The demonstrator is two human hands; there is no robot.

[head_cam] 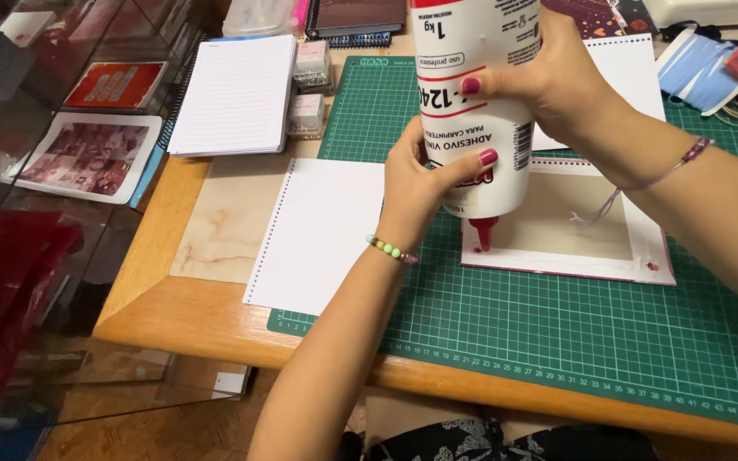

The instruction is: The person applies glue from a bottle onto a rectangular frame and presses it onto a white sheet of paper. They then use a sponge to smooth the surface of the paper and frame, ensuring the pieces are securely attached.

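the glue bottle [471, 102] runs off the top edge, its base unseen. the left hand [420, 175] covers part of its label. the cutting mat's [557, 341] right end is cut off.

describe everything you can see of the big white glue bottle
The glue bottle is a large white plastic cylinder with a printed label in red and black and a barcode on one side. It is held upside down, nearly upright, its red cone nozzle pointing down at the left edge of a beige card with white and pink borders on the green cutting mat. The left hand grips its lower body and the right hand wraps it higher up. Its base runs out of the frame at the top.
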